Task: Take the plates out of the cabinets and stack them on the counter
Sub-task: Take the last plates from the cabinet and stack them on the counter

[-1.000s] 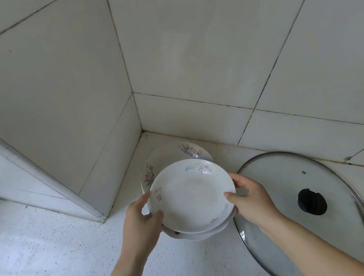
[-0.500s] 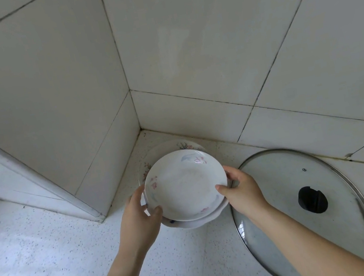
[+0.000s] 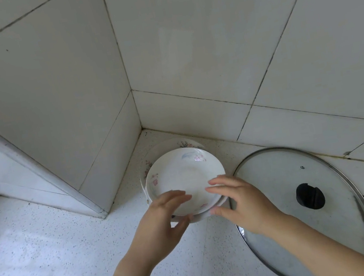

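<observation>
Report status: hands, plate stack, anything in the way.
Both open: left hand and right hand, fingers relaxed over the stack's near rim. On the counter, tiled corner: plate stack. Close on its right: glass lid, beside the right hand.

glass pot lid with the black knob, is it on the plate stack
No, the glass pot lid lies beside the stack of white floral plates, not on it.

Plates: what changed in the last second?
The small plates moved away from the person toward the corner and now seem to sit on the big plate. The left hand and right hand came off the stack's sides. Their fingers now lie loose over its near rim, and the grip looks released. The lid and the big plate stayed put.
</observation>
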Demonstrator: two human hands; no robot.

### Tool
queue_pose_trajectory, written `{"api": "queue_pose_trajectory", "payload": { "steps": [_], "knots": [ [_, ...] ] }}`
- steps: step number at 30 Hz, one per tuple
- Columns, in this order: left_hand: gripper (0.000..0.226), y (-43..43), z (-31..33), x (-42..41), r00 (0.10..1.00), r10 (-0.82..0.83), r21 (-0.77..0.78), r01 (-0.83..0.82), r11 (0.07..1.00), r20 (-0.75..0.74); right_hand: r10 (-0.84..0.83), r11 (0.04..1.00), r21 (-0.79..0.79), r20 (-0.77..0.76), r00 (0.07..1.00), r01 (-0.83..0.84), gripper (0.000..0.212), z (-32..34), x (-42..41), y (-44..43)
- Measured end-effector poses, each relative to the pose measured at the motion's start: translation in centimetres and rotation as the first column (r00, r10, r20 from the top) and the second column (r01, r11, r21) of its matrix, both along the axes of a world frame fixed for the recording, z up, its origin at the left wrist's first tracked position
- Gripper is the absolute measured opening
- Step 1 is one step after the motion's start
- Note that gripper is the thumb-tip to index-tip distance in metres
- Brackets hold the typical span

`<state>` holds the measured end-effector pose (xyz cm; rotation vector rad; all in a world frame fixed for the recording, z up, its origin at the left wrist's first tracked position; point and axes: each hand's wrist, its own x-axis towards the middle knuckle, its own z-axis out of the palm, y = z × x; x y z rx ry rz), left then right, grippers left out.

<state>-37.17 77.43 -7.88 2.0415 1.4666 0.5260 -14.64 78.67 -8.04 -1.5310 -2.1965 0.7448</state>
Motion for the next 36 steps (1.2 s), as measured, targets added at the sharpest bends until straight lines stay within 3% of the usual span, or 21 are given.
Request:
{"api": "queue_pose_trajectory", "payload": {
  "steps": [5,9,23,36],
  "knots": [
    [0.037,-0.3,-0.9,0.2,0.999,-0.02,0.09,0.024,0.996,-0.05,0.063,0.996,0.058,0.066,0.996,-0.067,0.031,-0.9,0.4,0.1],
    [0.031,0.1,-1.9,0.2,0.987,-0.042,0.115,0.061,0.992,-0.155,0.057,0.979,0.192,0.081,0.995,-0.072,0.022,-1.7,-0.1,0.6],
    [0.032,2.4,-4.0,-0.5,0.971,0.008,0.147,0.028,0.989,-0.241,0.101,0.979,0.168,0.101,0.99,-0.117,0.017,-4.1,-1.6,3.0],
    [0.027,1.9,-2.7,-0.2,0.96,-0.006,0.138,0.047,0.989,-0.279,0.002,0.985,0.169,0.151,0.988,-0.028,0.022,-2.7,-2.4,1.0]
  ]
}}
